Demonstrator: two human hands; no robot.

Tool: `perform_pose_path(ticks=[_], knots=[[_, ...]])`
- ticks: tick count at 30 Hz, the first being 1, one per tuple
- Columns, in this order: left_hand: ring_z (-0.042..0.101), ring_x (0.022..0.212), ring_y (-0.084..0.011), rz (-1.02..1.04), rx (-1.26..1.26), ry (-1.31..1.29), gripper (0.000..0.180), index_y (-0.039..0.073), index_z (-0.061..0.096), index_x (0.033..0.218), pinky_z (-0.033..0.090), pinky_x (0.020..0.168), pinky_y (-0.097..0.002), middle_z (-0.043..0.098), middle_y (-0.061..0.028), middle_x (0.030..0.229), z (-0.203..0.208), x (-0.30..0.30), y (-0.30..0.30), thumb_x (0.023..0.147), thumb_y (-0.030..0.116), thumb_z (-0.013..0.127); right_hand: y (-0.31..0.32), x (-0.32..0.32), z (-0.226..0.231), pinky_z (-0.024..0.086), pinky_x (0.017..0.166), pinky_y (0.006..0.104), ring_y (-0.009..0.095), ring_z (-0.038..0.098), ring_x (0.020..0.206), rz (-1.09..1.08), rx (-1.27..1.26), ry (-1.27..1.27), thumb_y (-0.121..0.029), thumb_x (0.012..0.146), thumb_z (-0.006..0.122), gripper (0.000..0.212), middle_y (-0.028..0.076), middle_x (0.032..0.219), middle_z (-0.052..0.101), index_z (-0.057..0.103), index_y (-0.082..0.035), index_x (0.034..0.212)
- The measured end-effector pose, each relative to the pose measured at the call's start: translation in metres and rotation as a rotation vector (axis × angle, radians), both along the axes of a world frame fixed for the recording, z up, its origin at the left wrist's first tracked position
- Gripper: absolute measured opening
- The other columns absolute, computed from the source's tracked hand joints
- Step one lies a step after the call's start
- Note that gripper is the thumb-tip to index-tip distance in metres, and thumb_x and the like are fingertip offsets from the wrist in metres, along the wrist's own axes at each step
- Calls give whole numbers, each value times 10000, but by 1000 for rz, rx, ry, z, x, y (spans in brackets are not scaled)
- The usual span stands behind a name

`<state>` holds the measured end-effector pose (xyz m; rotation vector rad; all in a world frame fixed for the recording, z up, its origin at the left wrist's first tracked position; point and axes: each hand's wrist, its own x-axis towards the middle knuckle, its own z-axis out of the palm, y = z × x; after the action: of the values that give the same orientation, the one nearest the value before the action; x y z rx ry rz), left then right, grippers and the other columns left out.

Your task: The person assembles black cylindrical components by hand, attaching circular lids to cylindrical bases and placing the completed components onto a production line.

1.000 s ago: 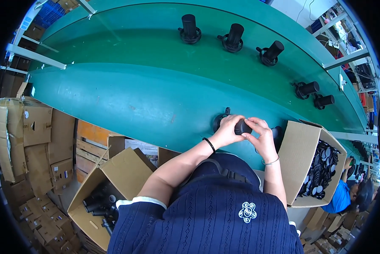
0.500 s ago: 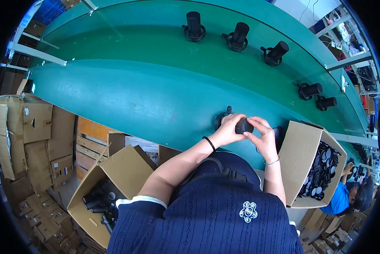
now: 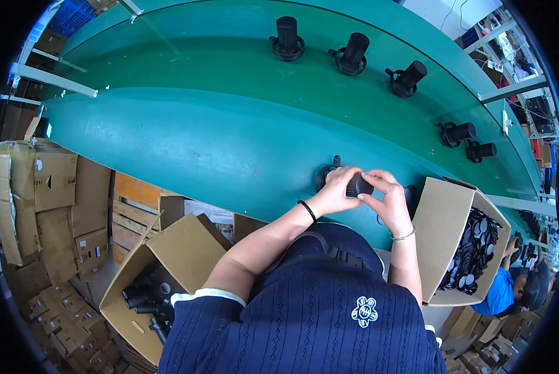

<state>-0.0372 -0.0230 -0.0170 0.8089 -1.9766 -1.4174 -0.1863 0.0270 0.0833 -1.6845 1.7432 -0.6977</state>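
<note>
Above the near edge of the green bench, both of my hands are closed around a black cylindrical part [image 3: 358,186]. My left hand [image 3: 336,193] wraps its left side. The fingers and thumb of my right hand [image 3: 388,198] grip its rim from the right. Just behind my left hand, a black ring-shaped piece with a small knob [image 3: 323,174] rests on the bench, partly covered by the hand. Another dark piece [image 3: 410,194] shows beside my right wrist, mostly hidden.
Several black cylinders on ring bases [image 3: 287,38] stand along the green belt [image 3: 217,68]. On my right a cardboard box [image 3: 438,218] holds many small black discs [image 3: 475,249]. At my left, another open box [image 3: 186,246] contains black tubes [image 3: 145,293]. A person in blue [image 3: 500,293] works at far right.
The cylinders on the belt have shifted slightly to the right. My right fingers have moved a little on the held part, while my left hand looks the same.
</note>
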Motion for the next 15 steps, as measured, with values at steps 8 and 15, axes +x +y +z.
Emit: perform_pose_path(ticks=[8,15], knots=[[449,1098,-300,-88,166,19,579,50,405,1242,344,950,-391,481,-156,1162,-3,18,-10,761,278,635,5,10,-34,475,843,309,199,550,1019,-148,0,-526,-45,705,719,417,66,1145,526,626,-65,1111],[436,1136,-256,-141,317,178,632,39,340,1289,350,971,-357,449,-155,1189,-12,31,-13,777,257,640,-6,9,-38,524,699,257,128,569,874,-162,439,-857,-80,843,609,334,41,1111,479,588,-89,1177]])
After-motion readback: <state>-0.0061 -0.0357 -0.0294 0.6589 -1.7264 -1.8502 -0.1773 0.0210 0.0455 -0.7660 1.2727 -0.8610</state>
